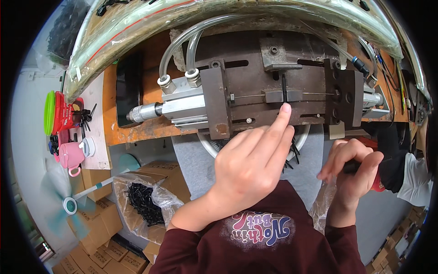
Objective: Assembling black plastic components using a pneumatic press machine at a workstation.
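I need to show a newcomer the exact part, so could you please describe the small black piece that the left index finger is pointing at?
Start at the rusty brown metal fixture with the silver air cylinder on its left. At its middle, just above the left hand's index fingertip, stands a thin black strip. It is the only black upright piece there, crossing the grey horizontal block and thin wire.

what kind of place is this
Most likely a small factory workstation. A pneumatic cylinder with clear air hoses drives a steel jig, the left hand presses a black part into it, and cartons hold bagged black parts.
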`<state>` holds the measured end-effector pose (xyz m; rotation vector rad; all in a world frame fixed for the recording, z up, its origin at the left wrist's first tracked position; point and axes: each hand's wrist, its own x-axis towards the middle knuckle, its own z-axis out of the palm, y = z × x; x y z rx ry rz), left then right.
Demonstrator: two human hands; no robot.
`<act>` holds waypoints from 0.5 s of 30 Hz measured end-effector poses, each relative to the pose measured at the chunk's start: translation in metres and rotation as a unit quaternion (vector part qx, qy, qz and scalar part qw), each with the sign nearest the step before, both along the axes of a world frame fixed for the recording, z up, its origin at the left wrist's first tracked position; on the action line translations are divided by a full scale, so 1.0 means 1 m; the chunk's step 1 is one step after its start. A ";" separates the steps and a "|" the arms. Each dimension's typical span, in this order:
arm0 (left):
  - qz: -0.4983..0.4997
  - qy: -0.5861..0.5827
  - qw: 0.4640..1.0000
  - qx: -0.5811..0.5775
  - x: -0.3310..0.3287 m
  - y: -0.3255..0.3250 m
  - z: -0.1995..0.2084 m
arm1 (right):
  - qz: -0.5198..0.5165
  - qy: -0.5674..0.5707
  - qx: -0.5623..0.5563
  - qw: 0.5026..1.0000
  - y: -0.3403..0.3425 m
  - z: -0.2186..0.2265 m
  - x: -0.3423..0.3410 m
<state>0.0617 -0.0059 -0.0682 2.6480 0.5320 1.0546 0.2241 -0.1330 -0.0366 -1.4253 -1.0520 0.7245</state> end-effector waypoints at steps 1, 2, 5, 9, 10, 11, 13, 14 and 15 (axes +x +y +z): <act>0.002 0.013 1.000 -0.004 0.001 0.001 0.002 | 0.012 0.037 -0.006 0.999 -0.005 -0.003 0.001; 0.004 0.026 1.000 -0.007 0.002 0.002 0.007 | 0.005 0.050 -0.014 0.999 -0.004 -0.001 -0.001; 0.006 0.051 0.999 -0.013 0.003 0.003 0.014 | -0.054 0.044 -0.039 0.997 0.007 0.013 -0.016; 0.008 0.067 0.998 -0.013 0.001 0.003 0.019 | -0.113 0.022 0.101 0.988 0.006 0.010 -0.015; 0.002 0.061 0.998 -0.015 0.001 0.003 0.018 | -0.104 0.017 0.099 0.989 0.005 0.012 -0.014; -0.020 0.030 0.999 -0.033 0.001 0.004 0.019 | -0.096 0.013 0.098 0.990 0.005 0.015 -0.013; -0.065 -0.028 0.995 -0.070 0.001 0.006 0.023 | -0.081 -0.032 0.097 0.992 0.019 0.018 -0.015; -0.106 -0.078 0.987 -0.091 0.000 0.002 0.026 | -0.015 -0.022 0.067 0.997 0.021 0.019 -0.012; -0.141 -0.117 0.977 -0.111 0.000 -0.002 0.030 | 0.023 -0.037 0.021 0.999 0.027 0.025 -0.014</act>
